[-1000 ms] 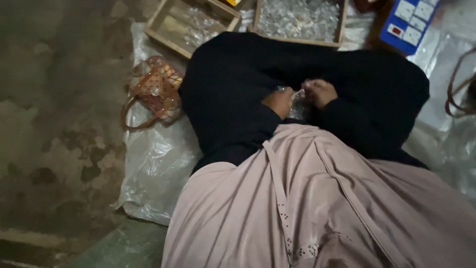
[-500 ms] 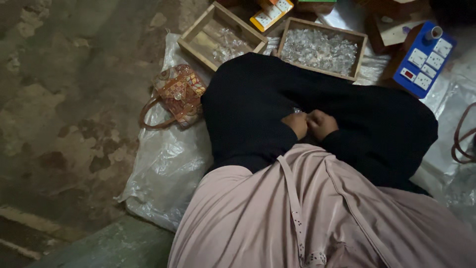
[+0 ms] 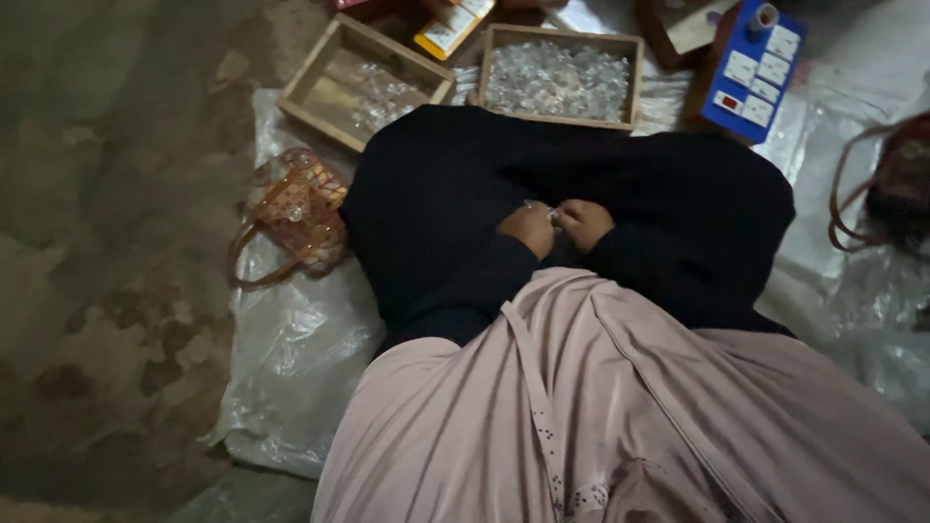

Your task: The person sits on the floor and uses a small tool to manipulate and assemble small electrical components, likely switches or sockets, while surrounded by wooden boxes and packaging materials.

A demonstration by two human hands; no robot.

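Centrally, both hands' grip, left hand (image 3: 528,230) and right hand (image 3: 584,225), pinching tiny clear beads (image 3: 544,207), wooden trays (image 3: 562,77) well beyond.

The small clear thing (image 3: 552,210) pinched between the left hand (image 3: 528,230) and the right hand (image 3: 584,224) is too small and dim to identify. Both wrists vanish under the black cloth (image 3: 436,213). The picture's top edge cuts the yellow packet (image 3: 448,27) and the blue box (image 3: 754,70). The right edge cuts the dark bag (image 3: 896,179). The pieces in the wooden tray (image 3: 562,39) blur together.
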